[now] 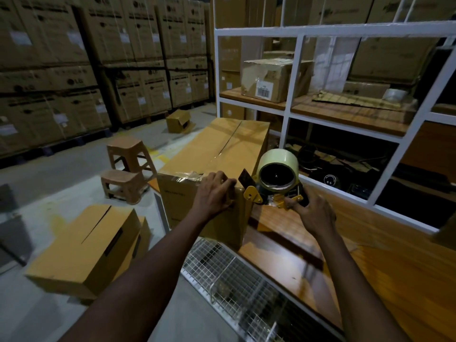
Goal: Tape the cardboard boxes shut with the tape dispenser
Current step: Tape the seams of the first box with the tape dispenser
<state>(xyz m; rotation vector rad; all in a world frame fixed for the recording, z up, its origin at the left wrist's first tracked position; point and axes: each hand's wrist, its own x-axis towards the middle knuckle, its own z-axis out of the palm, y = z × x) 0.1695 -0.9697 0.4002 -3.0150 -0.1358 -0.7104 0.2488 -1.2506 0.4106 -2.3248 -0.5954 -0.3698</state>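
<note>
You are gripping the tape dispenser (277, 177) by its handle, right hand (314, 214) fingers curled | left hand (214, 193) is resting on the cardboard box (214, 154) at its near top edge, fingers bent, pinch unclear | dispenser is hovering just beside that box's right corner, over the wooden table (370, 255).

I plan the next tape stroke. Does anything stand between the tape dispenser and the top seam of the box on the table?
Yes: the left hand, gripping the box's near top edge, lies between the tape dispenser and the seam's near end. Nothing else visible does.
</note>
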